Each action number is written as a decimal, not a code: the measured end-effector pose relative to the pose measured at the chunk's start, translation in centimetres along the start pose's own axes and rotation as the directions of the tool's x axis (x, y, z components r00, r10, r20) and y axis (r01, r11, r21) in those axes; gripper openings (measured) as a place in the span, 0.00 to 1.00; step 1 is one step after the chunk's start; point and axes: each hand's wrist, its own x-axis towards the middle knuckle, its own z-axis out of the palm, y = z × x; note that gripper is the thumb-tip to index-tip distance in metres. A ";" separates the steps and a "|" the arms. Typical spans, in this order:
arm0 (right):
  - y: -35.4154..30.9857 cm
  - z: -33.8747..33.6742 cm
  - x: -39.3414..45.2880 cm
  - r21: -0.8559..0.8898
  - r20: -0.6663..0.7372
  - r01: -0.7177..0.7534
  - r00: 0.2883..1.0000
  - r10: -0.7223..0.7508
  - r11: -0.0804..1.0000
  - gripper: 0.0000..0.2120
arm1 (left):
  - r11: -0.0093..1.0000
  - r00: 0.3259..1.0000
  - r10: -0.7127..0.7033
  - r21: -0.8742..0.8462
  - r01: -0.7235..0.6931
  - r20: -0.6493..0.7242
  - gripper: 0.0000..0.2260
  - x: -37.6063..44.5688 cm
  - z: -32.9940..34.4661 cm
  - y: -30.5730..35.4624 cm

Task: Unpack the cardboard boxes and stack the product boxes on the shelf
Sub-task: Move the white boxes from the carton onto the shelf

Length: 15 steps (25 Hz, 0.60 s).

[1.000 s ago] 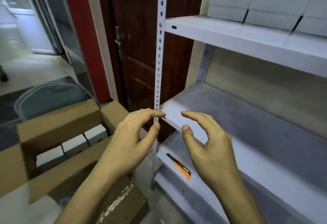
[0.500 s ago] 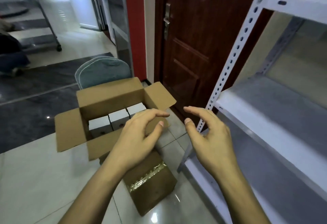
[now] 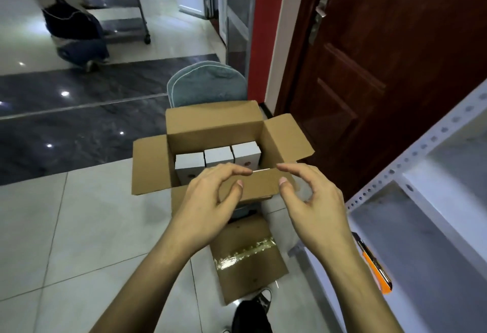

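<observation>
Cardboard box (image 3: 210,132) sits open on the floor, three white product boxes (image 3: 218,157) inside. Your left hand (image 3: 208,198) and right hand (image 3: 313,198) hover over its near flap, fingers loosely curled, seemingly holding nothing.

Both hands (image 3: 261,201) — now over open carton (image 3: 210,132)

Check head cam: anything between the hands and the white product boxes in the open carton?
Only the carton's near flap. In the head view both hands hover over it, holding nothing; the three white product boxes stand just beyond.
</observation>
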 end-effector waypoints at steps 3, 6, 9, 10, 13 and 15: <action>1.1 1.0 2.8 0.023 0.054 -0.014 0.998 0.013 1.000 0.12 | 0.999 0.998 -0.039 0.002 0.039 -0.044 0.12 1.9 0.2 -1.2; 2.8 1.8 6.2 0.042 0.116 -0.030 0.993 0.025 0.999 0.11 | 0.996 0.994 -0.086 0.014 0.087 -0.070 0.11 4.5 1.0 -2.5; 4.6 2.5 9.1 0.038 0.176 -0.035 0.984 0.027 0.999 0.11 | 0.988 0.983 -0.150 0.031 0.154 -0.103 0.11 7.0 2.5 -3.7; 5.2 2.7 9.9 0.027 0.190 -0.039 0.981 0.033 0.999 0.11 | 0.985 0.981 -0.163 0.039 0.168 -0.109 0.11 7.6 3.0 -4.1; 7.2 3.5 11.7 -0.009 0.231 -0.084 0.969 0.084 0.996 0.10 | 0.980 0.977 -0.184 0.054 0.191 -0.108 0.11 9.0 4.3 -5.6; 8.8 4.0 12.6 -0.027 0.220 -0.071 0.973 0.075 0.997 0.10 | 0.974 0.971 -0.215 0.054 0.221 -0.103 0.11 9.7 5.0 -6.3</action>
